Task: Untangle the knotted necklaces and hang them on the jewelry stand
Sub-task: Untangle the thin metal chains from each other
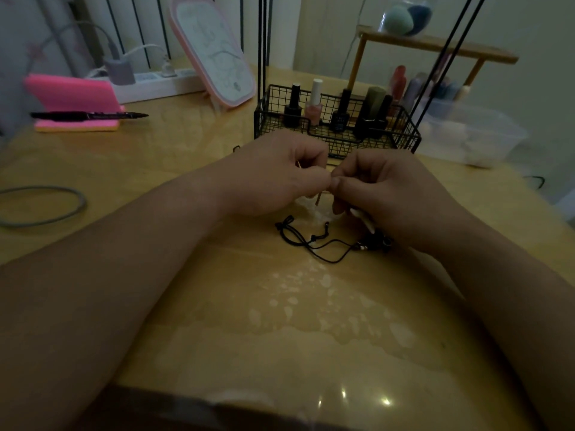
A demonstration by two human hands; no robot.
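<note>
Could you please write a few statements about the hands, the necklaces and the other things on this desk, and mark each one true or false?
1. The left hand and the right hand both pinch a thin pale strand above the table. True.
2. The black cord necklace hangs from a stand. False: it lies on the table below the hands.
3. The black pen rests on the pink notepad. True.
4. The wire basket is empty. False: nail polish bottles stand in it.
5. The grey ring lies to the right of the hands. False: it lies far to their left.
</note>
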